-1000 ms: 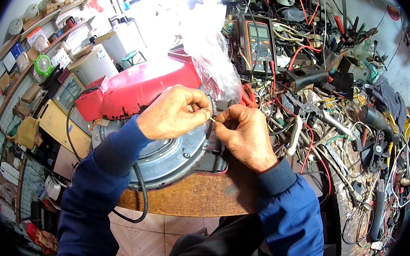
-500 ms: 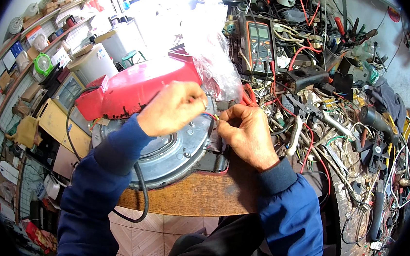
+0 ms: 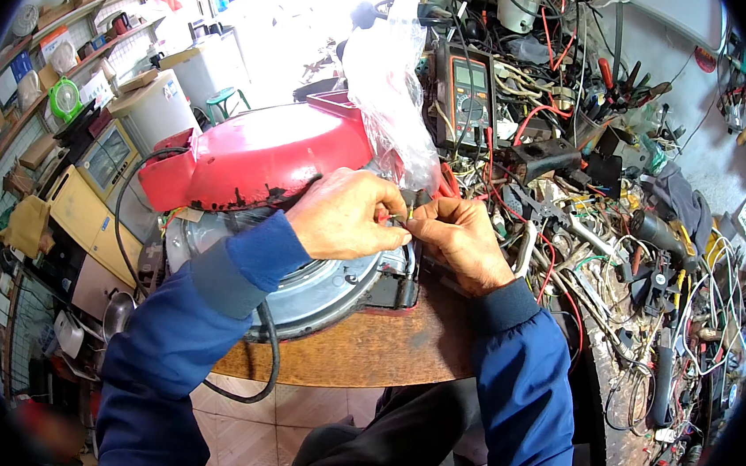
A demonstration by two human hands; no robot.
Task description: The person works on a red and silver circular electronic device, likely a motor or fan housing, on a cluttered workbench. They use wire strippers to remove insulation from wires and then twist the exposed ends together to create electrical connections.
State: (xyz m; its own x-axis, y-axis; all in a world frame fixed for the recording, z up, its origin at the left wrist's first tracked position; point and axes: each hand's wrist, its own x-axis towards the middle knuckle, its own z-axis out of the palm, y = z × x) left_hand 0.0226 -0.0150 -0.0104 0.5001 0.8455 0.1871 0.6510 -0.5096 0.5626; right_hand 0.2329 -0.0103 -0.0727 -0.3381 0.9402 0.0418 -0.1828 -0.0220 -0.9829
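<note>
Wire [image 3: 411, 211], a thin yellowish bit mostly hidden by fingers, is pinched between thumb and forefinger of both left hand [image 3: 348, 217] and right hand [image 3: 465, 244], their tips nearly meeting near the right side of the grey base [image 3: 332, 293]. It looks light and limp, likely to bend or slip, so a fingertip hold near its end suits it. Red cover [image 3: 278, 155] lies beyond the base, bench [image 3: 354, 348] in front.

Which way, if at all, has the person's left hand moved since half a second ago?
Yes: judged against the red cover, the left hand has shifted to the right, closer to the right hand.
</note>
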